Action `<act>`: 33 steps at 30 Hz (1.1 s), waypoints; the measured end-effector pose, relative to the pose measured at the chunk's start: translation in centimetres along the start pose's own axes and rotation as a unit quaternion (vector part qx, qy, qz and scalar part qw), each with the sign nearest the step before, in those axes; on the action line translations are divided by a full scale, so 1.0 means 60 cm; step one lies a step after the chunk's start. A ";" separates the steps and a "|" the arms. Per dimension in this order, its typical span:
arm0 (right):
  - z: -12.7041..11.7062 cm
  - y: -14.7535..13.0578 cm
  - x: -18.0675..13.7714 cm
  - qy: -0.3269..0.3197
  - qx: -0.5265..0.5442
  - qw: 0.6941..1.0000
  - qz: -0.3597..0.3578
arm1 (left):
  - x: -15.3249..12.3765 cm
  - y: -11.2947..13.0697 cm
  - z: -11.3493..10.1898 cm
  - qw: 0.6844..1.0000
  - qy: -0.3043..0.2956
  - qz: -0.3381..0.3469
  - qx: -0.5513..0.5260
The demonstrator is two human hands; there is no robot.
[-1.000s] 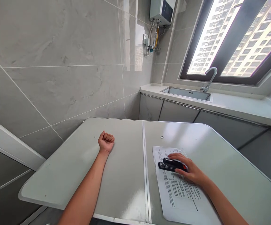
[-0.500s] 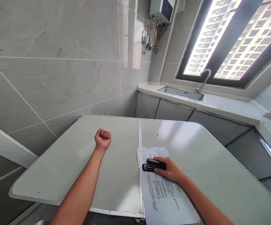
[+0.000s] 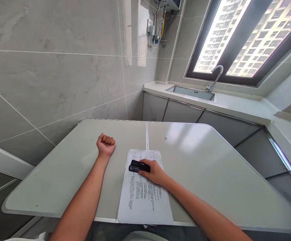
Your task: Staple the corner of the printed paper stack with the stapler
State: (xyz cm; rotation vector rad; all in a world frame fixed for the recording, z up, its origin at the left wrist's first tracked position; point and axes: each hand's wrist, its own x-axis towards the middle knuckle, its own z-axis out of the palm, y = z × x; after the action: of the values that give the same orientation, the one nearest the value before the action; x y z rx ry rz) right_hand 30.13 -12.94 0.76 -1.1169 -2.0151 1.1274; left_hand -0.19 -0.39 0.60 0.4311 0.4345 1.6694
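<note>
A black stapler [image 3: 136, 165] lies over the upper part of a printed sheet of paper [image 3: 145, 207], pointing left. My right hand [image 3: 153, 171] is closed around the stapler's right end, thumb on the near side. The paper rests across the table's middle seam, its lower edge close to the front rim; whether it is one sheet or a stack I cannot tell. To the left, my left hand [image 3: 105, 144] rests on the table as a closed fist, palm side up, with nothing showing in it.
The pale folding table [image 3: 65, 174] stands beside a grey tiled wall [image 3: 60, 77]. Two tiny staple-like bits [image 3: 165, 138] lie beyond the paper. Behind the table runs a counter [image 3: 238, 107] with a sink [image 3: 190, 92] and a tap [image 3: 216, 78] under a window.
My right hand has slid the paper and stapler leftward and away from the front edge. My left hand stays a fist in about the same spot. The view has shifted slightly.
</note>
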 end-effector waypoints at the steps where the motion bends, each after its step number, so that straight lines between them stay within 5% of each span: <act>1: 0.018 -0.005 0.016 0.004 0.006 1.000 -0.003 | -0.001 0.002 0.000 1.000 0.002 0.005 0.001; 7: 0.087 -0.017 0.098 -0.008 0.022 0.999 -0.027 | -0.004 0.030 -0.005 1.000 0.009 0.006 0.015; 16: 0.098 -0.022 0.145 -0.025 0.064 0.996 -0.055 | -0.003 0.039 -0.017 0.995 0.014 0.092 -0.020; 18: 0.065 -0.004 0.153 -0.009 0.112 0.992 -0.054 | 0.000 0.037 -0.020 0.995 0.018 0.093 -0.021; 20: 0.003 0.030 0.157 0.076 0.122 0.989 -0.025 | 0.001 0.034 -0.023 0.996 0.022 0.087 -0.028; 23: -0.121 0.101 0.152 0.254 -0.055 0.966 0.012 | 0.003 0.027 -0.026 0.996 0.029 0.067 -0.049; 26: -0.217 0.170 0.136 0.248 -0.195 0.949 0.010 | 0.006 0.022 -0.026 0.996 0.028 0.049 -0.068; 30: -0.254 0.220 0.122 0.178 -0.235 0.956 -0.013 | 0.010 0.020 -0.028 0.996 0.029 0.039 -0.073; 33: -0.241 0.226 0.133 0.207 -0.217 0.953 -0.022 | 0.013 0.018 -0.029 0.996 0.036 0.040 -0.074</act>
State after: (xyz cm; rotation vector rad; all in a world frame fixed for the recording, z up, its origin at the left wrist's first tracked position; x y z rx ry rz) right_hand 42.80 3.73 -3.44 -1.3765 -1.9728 0.3762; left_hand -2.11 0.17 -0.27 0.2836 0.3470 1.7854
